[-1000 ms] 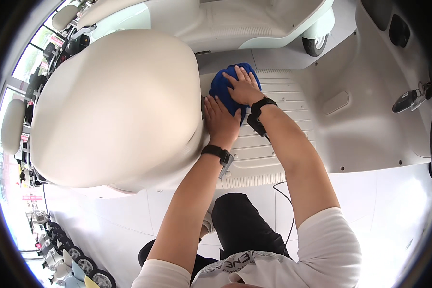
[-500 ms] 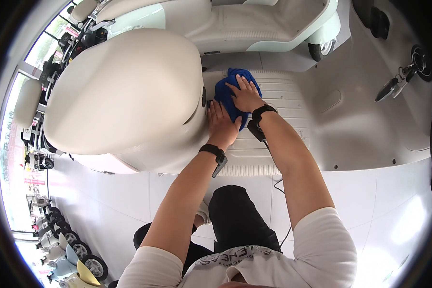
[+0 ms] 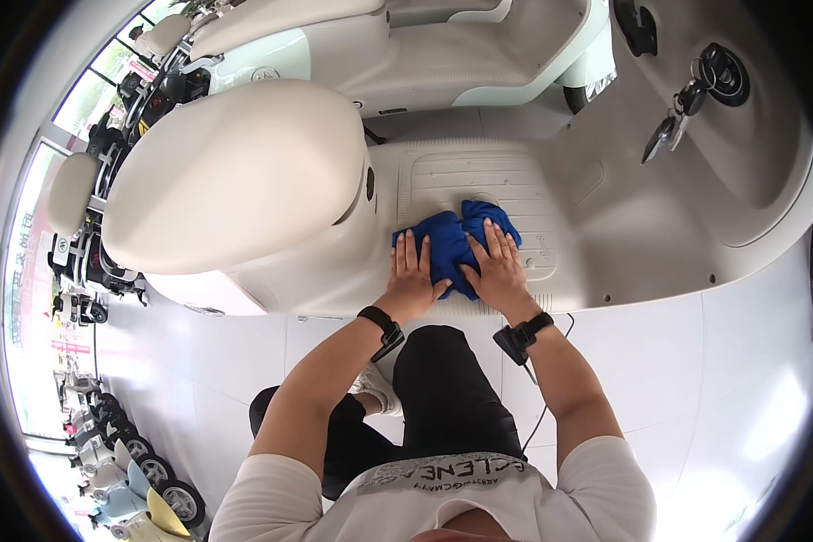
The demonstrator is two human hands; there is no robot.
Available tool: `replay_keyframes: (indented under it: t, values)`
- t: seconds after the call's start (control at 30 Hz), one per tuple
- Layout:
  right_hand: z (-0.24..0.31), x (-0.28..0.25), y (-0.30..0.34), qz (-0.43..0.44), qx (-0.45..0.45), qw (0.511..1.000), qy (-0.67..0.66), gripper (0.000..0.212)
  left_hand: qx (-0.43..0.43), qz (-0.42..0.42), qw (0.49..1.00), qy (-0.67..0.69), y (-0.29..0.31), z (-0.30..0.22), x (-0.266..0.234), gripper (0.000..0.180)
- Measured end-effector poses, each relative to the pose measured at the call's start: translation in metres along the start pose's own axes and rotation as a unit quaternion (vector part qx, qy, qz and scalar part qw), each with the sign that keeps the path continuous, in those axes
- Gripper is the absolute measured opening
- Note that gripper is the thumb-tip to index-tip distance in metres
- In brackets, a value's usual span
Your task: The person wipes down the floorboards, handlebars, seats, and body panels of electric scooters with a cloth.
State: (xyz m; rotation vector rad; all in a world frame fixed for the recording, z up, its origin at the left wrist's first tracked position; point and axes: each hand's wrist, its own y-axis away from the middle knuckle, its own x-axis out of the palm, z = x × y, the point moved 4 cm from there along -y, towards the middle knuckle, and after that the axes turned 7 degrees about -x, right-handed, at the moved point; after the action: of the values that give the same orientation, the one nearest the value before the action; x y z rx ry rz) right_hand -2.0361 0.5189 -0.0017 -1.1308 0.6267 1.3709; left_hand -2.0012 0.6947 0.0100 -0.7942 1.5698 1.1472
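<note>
A blue cloth [image 3: 446, 247], soft and matte, lay crumpled on the near part of the beige scooter footboard [image 3: 479, 172], its broader bunched part to the left and a smaller folded lobe to the right that reached a little farther to the far side. Deep creases and a notch in the far edge set the two parts off from each other, and the near edge hung down to a rounded point close to the footboard's near border. The footboard stretched flat beneath and beyond the cloth, with raised ribs running left to right and finely ridged strips along its edges.
</note>
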Motion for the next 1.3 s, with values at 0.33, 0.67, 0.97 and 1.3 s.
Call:
replay_keyframes:
  t: [0.33, 0.67, 0.97, 1.3]
  values:
    - [-0.057, -0.054, 0.091, 0.000, 0.198, 0.971, 0.132, 0.065, 0.168, -0.010, 0.985, 0.031, -0.018, -0.093, 0.013, 0.099]
    - [-0.062, -0.045, 0.073, -0.085, 0.179, 0.977, 0.082, 0.069, 0.136, 0.068, 0.988, -0.010, -0.024, -0.099, 0.011, 0.102]
    - [-0.059, -0.033, 0.066, -0.157, 0.144, 0.977, 0.029, 0.040, 0.173, -0.003, 0.985, 0.003, -0.028, -0.099, 0.017, 0.106]
    - [-0.029, -0.054, 0.128, -0.208, 0.168, 0.961, -0.063, 0.040, 0.240, -0.107, 0.964, 0.048, -0.020, -0.098, 0.010, 0.078]
